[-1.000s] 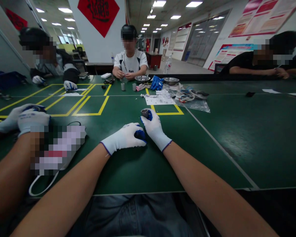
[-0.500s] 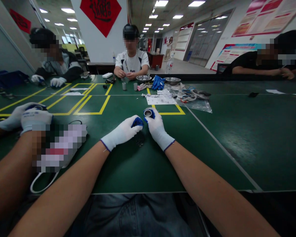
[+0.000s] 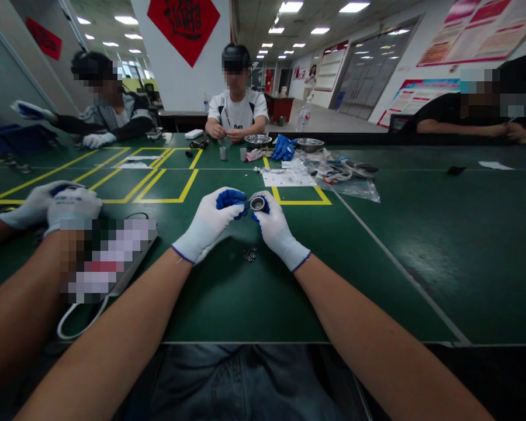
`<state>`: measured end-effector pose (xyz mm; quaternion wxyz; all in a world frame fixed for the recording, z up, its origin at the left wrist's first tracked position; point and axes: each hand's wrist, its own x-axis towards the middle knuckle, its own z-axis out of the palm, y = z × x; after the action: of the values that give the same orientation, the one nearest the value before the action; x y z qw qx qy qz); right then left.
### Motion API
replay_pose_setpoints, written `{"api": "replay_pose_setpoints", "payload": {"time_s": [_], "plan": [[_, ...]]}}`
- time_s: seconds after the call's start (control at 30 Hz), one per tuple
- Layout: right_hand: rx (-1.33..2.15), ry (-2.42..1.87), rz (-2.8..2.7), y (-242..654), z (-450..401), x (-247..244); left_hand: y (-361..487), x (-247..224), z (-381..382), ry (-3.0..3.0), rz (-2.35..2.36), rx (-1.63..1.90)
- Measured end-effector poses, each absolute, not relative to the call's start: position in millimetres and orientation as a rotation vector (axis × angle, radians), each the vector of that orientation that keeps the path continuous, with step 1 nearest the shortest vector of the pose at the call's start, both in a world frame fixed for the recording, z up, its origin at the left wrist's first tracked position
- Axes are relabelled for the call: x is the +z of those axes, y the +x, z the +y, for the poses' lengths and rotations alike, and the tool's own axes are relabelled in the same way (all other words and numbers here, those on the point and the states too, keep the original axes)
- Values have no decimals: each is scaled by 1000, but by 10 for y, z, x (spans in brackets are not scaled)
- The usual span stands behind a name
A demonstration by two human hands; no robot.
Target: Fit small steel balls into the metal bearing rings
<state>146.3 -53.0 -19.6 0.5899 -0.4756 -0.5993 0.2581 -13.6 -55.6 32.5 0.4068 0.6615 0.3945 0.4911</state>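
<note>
Both my hands wear white gloves with blue palms. My right hand [image 3: 275, 222] is wrapped round a small dark cylindrical part [image 3: 258, 204], whose pale ring and hollow end face up toward me. Just left of it, my left hand [image 3: 217, 219] has its thumb and fingertips pressed together near the part's rim. Whatever those fingertips pinch is too small or hidden to make out. Below the hands, several tiny dark rings [image 3: 249, 254] lie in a loose pile on the green table [image 3: 263, 310].
At the left, a co-worker's gloved hands [image 3: 72, 204] rest near a white power strip [image 3: 134, 266] with a looped cord. Beyond my hands lie white paper [image 3: 287, 178], a plastic bag with rags [image 3: 350, 175], blue gloves [image 3: 283, 147] and metal bowls [image 3: 309, 143]. Other people sit round the table.
My left hand has lifted away from over the small rings and come up beside the dark part, uncovering the pile. My right hand keeps its hold, shifted slightly left.
</note>
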Motion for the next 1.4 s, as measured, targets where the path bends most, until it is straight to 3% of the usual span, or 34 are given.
{"api": "replay_pose_setpoints", "payload": {"time_s": [0.93, 1.17, 1.4], "plan": [[481, -1122, -1591, 1410, -681, -158, -94, 370, -706, 1984, 1125, 1171], [453, -1242, -1638, 1371, -687, -257, -107, 407, -685, 2095, 1306, 973], [467, -1259, -1622, 1372, -670, -262, -42, 353, -700, 2092, 1476, 1017]]}}
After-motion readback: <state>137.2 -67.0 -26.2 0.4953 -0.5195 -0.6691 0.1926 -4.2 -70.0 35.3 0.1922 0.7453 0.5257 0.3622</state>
